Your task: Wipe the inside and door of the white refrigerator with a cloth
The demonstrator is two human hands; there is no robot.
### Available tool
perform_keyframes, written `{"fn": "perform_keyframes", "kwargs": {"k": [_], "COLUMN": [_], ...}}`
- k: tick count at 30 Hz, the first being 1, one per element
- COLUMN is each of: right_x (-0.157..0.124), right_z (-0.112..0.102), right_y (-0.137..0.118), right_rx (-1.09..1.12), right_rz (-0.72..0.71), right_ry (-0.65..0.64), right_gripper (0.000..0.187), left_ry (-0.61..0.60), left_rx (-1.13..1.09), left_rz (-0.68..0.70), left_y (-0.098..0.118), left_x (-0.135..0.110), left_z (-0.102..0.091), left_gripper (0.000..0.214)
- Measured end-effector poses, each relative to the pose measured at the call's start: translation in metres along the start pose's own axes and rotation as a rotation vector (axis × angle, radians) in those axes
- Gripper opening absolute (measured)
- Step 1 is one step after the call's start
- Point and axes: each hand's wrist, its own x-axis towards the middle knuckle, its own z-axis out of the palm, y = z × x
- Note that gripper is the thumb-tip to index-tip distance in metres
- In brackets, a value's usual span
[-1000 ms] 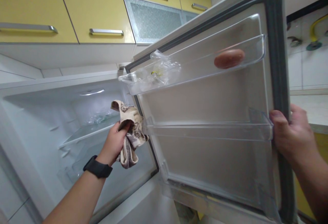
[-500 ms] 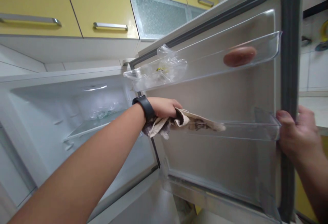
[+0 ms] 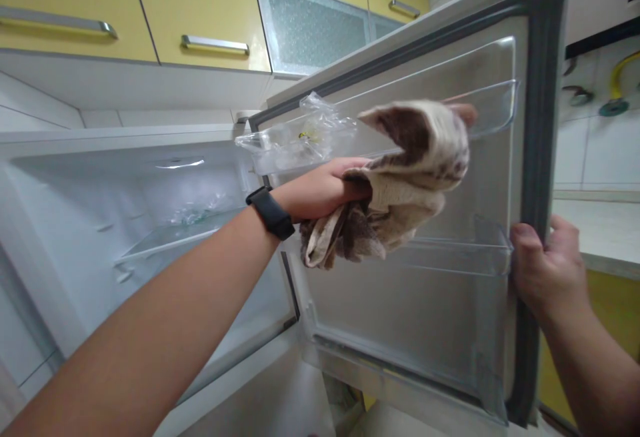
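My left hand (image 3: 327, 190), with a dark watch (image 3: 270, 212) at the wrist, grips a bunched cream and brown cloth (image 3: 400, 204). The cloth's upper end flares up, blurred, in front of the top door shelf (image 3: 493, 110). My right hand (image 3: 547, 264) is closed around the outer edge of the open refrigerator door (image 3: 400, 310), thumb on the inner side near the clear middle shelf (image 3: 460, 254). A reddish-brown oval object (image 3: 467, 114) in the top shelf is mostly hidden behind the cloth. At that shelf's hinge end lies a crumpled clear plastic bag (image 3: 320, 130).
Left of the door is the open refrigerator compartment (image 3: 165, 184) with a glass shelf (image 3: 170, 236) bearing clear plastic. Yellow cabinets (image 3: 205, 4) hang above. A light counter (image 3: 600, 224) and a yellow hose (image 3: 620, 77) are at the right.
My left hand has lifted the cloth up from the middle door shelf, and its free end has swung up over the oval object. My right hand stays on the door edge, which appears farther left.
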Motion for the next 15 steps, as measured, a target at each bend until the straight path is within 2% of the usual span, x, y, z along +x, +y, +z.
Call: {"fn": "perform_keyframes", "kwargs": {"k": [2,3,6,8,11,13,15], "right_x": [0.000,-0.001,0.000,0.001,0.002,0.002,0.002], "right_z": [0.000,0.000,0.002,0.003,0.004,0.004,0.004], "right_y": [-0.001,-0.001,0.000,0.001,0.003,0.003,0.003], "right_rx": [0.006,0.012,0.027,0.025,0.008,0.002,0.003], "right_rz": [0.005,0.009,0.013,0.016,0.029,0.029,0.015], "right_ry": [-0.007,-0.010,-0.008,0.002,0.000,0.001,0.011], "right_gripper": [0.084,0.084,0.081,0.080,0.080,0.080,0.079], "left_ry": [-0.065,-0.058,0.011,-0.012,-0.010,0.066,0.173], "left_rx": [0.122,0.238,0.748,1.128,1.610,1.775,1.832], "left_rz": [-0.050,-0.066,-0.068,-0.097,-0.242,-0.358,-0.457], "left_y": [0.006,0.010,0.019,0.020,0.010,-0.004,-0.020], "left_x": [-0.018,-0.029,-0.062,-0.085,-0.118,-0.140,-0.160], "left_z": [-0.011,-0.017,-0.038,-0.051,-0.070,-0.082,-0.093], "left_gripper": [0.034,0.030,0.026,0.033,0.031,0.029,0.033]}}
